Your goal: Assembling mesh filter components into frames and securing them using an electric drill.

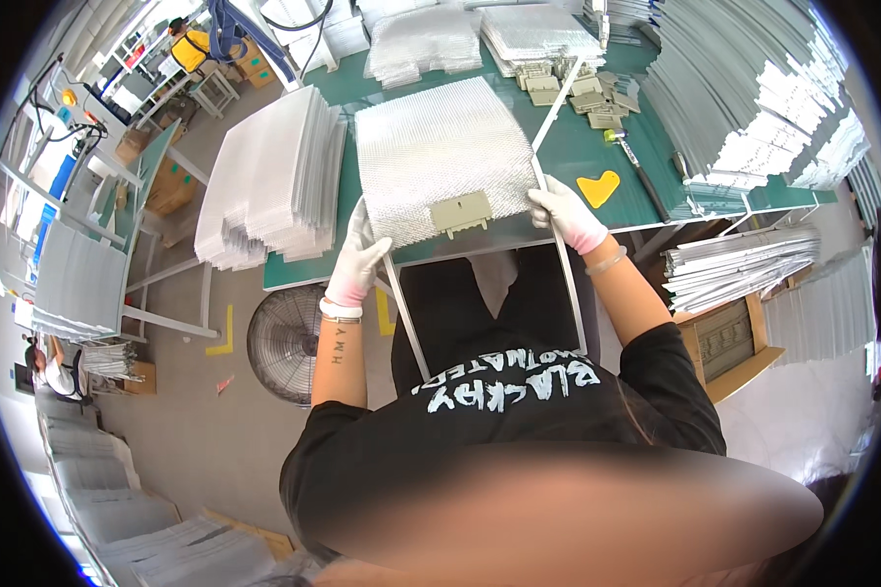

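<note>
Clearly, in the head view, your left hand point(358, 258) pinches the silvery mesh panel point(440, 142) at its lower-left corner, and your right hand point(567, 214) grips the white strip point(569, 293) along its right edge, over the green bench point(308, 266). Uneven pulling might bend either; tilting could drop the khaki plate point(461, 212), if loose.

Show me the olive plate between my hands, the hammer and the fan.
Olive plate point(461, 212): head view, middle of its flat face.
Hammer point(644, 179): head view, on its handle.
Fan point(284, 344): head view, on its round grille.
</note>
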Demonstrator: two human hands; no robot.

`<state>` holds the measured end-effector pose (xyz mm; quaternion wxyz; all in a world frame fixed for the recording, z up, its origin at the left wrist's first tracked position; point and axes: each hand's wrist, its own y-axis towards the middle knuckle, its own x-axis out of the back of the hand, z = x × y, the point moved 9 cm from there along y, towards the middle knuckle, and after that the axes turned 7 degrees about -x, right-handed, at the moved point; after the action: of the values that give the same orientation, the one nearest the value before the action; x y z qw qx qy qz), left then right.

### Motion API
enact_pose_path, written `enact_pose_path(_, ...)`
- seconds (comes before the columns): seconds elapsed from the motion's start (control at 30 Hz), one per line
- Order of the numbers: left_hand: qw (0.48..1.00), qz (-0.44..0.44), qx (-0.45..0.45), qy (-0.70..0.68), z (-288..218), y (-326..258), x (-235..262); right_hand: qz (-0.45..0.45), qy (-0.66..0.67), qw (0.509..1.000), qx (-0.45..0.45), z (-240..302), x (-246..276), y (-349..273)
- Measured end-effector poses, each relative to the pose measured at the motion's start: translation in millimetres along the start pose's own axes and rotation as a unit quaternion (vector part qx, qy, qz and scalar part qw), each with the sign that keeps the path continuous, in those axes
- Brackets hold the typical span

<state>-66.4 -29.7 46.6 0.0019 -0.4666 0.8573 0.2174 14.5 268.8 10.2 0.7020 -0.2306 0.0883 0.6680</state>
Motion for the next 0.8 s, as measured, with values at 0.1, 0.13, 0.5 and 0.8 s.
enact_pose_path(0.1, 0.998, -0.031, 0.011, -0.058, -4.6, -1.4, -1.5, -0.012, -0.022, 0.999, 0.041, 15.1, 0.9, -15.3)
enact_pose_path(0.13, 0.998, -0.045, -0.004, -0.05, -12.0, -1.3, -1.8, -0.007, -0.034, 0.998, 0.052, 22.9, -6.3, -23.1)
enact_pose_path(0.5, 0.99, -0.078, -0.116, 0.015, -66.8, -15.7, -33.4, 0.019, -0.054, 0.987, 0.149, 47.9, -13.6, -74.7)
enact_pose_path(0.8, 0.977, -0.146, -0.152, 0.024, -104.1, -12.6, -21.1, 0.029, -0.104, 0.971, 0.215, 77.5, -49.3, -91.3)
